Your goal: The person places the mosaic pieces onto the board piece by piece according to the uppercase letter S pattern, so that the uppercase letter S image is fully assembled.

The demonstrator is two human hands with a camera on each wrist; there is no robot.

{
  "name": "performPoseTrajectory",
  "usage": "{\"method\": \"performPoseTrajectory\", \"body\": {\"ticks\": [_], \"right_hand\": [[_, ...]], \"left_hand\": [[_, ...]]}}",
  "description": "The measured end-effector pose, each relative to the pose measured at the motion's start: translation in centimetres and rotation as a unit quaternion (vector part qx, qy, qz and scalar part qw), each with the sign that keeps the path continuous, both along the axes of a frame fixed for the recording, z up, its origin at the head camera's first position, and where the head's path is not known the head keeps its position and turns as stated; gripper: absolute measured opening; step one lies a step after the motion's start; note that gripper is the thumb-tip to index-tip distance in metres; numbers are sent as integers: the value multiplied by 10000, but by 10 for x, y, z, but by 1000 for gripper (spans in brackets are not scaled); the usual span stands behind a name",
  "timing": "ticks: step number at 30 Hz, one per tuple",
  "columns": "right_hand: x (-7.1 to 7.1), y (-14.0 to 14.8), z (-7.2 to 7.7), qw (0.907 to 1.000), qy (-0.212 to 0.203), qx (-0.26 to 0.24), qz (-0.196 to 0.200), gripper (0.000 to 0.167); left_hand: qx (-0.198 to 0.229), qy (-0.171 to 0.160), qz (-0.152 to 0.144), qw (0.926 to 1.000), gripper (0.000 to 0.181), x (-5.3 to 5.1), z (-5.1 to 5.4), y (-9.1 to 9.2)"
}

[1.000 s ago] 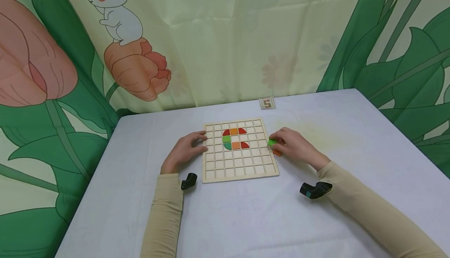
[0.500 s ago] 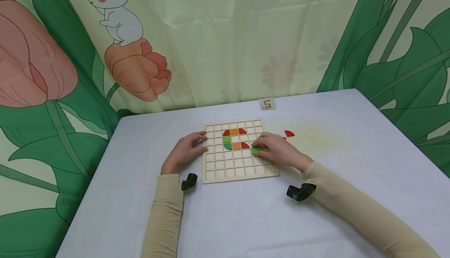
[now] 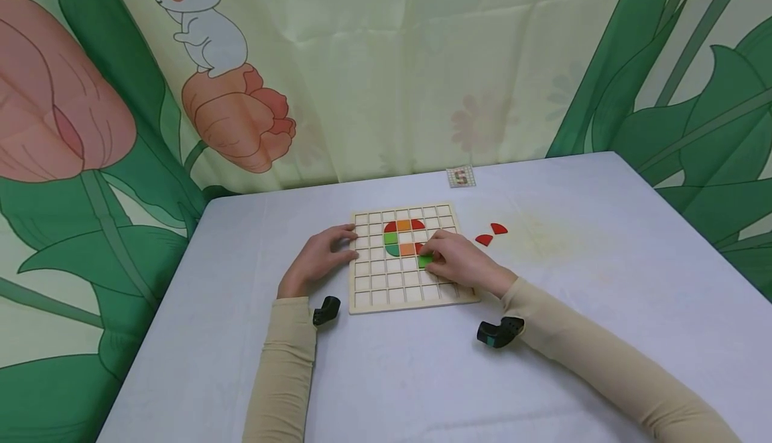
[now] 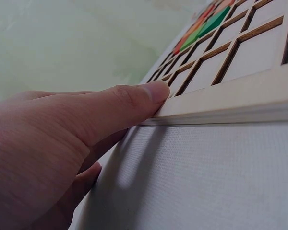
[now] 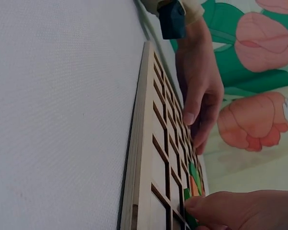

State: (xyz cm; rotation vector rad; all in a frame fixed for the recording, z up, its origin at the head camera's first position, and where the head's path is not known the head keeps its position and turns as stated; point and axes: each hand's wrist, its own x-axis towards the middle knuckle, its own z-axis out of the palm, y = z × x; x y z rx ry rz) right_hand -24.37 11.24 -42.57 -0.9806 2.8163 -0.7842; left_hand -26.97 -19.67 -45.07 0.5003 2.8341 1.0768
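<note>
The wooden grid board (image 3: 392,295) lies on the table, with red, orange and green pieces set in its upper middle cells in a curved figure. My left hand (image 3: 317,257) rests its thumb and fingertips against the board's left edge; in the left wrist view the thumb of that hand (image 4: 86,112) touches the frame. Over the board, my right hand (image 3: 463,259) pinches a green piece (image 3: 425,261) just below the red piece at the figure's lower right. In the right wrist view, the right hand (image 5: 245,208) partly hides the green piece (image 5: 187,195).
Two loose red quarter-round pieces (image 3: 498,228) lie on the table right of the board. A small patterned card (image 3: 461,177) sits near the table's back edge. Black wrist devices (image 3: 500,332) are on both wrists. A printed curtain (image 3: 386,94) hangs behind.
My right hand has moved left from the board's right edge onto the grid with the green piece, uncovering the loose red pieces. My left hand has stayed in place.
</note>
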Motion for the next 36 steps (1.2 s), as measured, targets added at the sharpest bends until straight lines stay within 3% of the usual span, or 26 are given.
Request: {"method": "performPoseTrajectory", "body": {"ticks": [21,30,36], "right_hand": [[0,0,-2,9999,-74,-48,-73,19],[0,1,-2,9999,57,-141,-34,20],[0,8,-4,9988,-166,-371,-257,23]], "left_hand": [[22,-74,61,10000,41,0,0,0],[92,82,-7,9999,41,0,1,-1],[107,157,-4,9998,40,1,0,-1]]}}
